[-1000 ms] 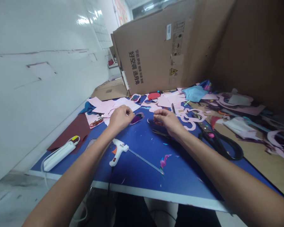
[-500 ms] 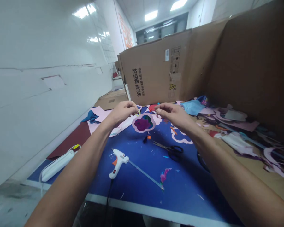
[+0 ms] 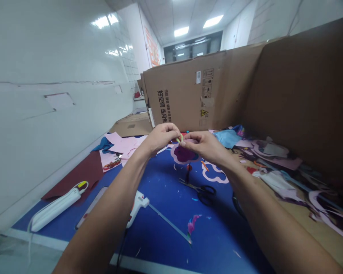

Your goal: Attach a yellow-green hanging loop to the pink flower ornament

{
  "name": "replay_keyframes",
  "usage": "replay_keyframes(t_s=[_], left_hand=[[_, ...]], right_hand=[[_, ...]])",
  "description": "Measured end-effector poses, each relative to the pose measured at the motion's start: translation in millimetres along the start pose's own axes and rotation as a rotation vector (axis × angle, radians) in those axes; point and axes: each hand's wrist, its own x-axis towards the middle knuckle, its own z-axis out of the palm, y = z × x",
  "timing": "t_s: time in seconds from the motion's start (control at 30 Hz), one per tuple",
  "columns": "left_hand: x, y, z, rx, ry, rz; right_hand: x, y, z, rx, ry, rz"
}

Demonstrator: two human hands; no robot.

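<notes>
My left hand [image 3: 162,137] and my right hand [image 3: 203,145] are raised above the blue table [image 3: 223,232], fingertips pinched together at a small yellow-green loop [image 3: 180,139]. From it hangs a pink cloud-shaped paper cutout with a purple centre [image 3: 184,155], mostly under my right hand's fingers. A thin dark string dangles below the cutout. Both hands are closed in a pinch on this piece.
A white glue gun [image 3: 137,203] lies under my left forearm, small black scissors [image 3: 202,190] right of it. A white power strip [image 3: 55,208] sits at the left edge. Pink paper scraps [image 3: 122,146] and cutouts [image 3: 217,176] litter the back. Cardboard walls [image 3: 188,95] enclose the back and right.
Both hands lifted the cutout off the table and drew together at its top loop. The head camera tilted upward, showing more ceiling.
</notes>
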Motion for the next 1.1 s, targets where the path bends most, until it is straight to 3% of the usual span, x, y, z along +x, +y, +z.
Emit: replay_keyframes(t_s=[0.23,0.47,0.67,0.9,1.1], left_hand=[[-4,-10,16.9,-0.147,0.089,0.049],[-7,-25,40.5,-0.260,0.269,0.035],[-3,-30,44.5,-0.312,0.358,0.025],[4,-32,44.3,-0.512,0.325,0.007],[9,-39,50.2,-0.615,0.266,-0.014]], right_hand=[[3,4,-9,0.183,0.185,0.047],[1,-3,-6,0.244,0.177,0.089],[1,-3,-11,0.280,0.193,0.118],[4,3,-13,0.326,0.283,0.085],[5,4,-10,0.371,0.268,0.076]])
